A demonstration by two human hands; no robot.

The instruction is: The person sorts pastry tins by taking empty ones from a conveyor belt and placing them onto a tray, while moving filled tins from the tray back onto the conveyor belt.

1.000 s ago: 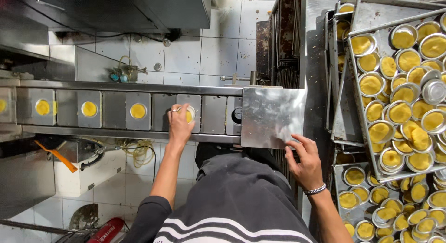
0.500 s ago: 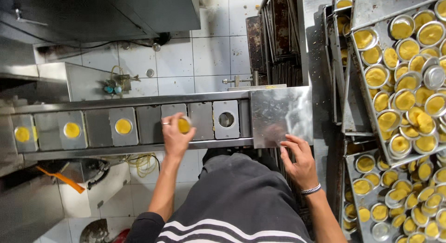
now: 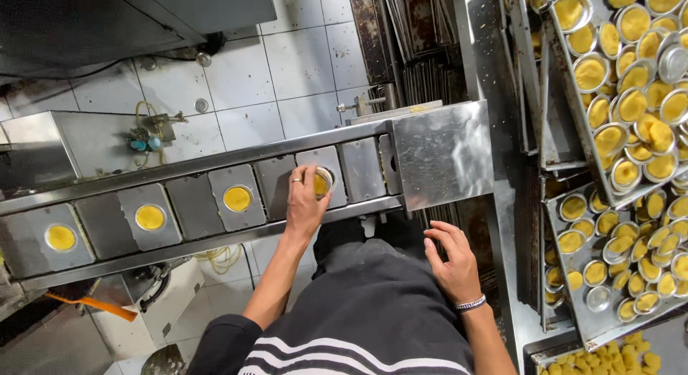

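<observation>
My left hand (image 3: 304,205) reaches out over a metal conveyor (image 3: 193,203) of square plates and rests on a small round tin of yellow dough (image 3: 322,181) seated in one plate's hole, fingers curled around it. More filled tins (image 3: 237,198) sit in the plates further left. My right hand (image 3: 453,262), with a beaded bracelet at the wrist, hovers with spread fingers and nothing in it below the shiny metal cover (image 3: 442,154) at the conveyor's right end.
Metal trays (image 3: 573,110) packed with several yellow-filled tins stand on a rack at the right. Stacked dark baking sheets (image 3: 423,52) lean behind the conveyor. White tiled floor with a hose and valve (image 3: 143,135) lies beyond it. An orange strip (image 3: 93,305) shows lower left.
The conveyor plates have shifted left with their tins. My left hand stays on a tin near the cover. My right hand has come off the cover's lower edge and drawn back toward me.
</observation>
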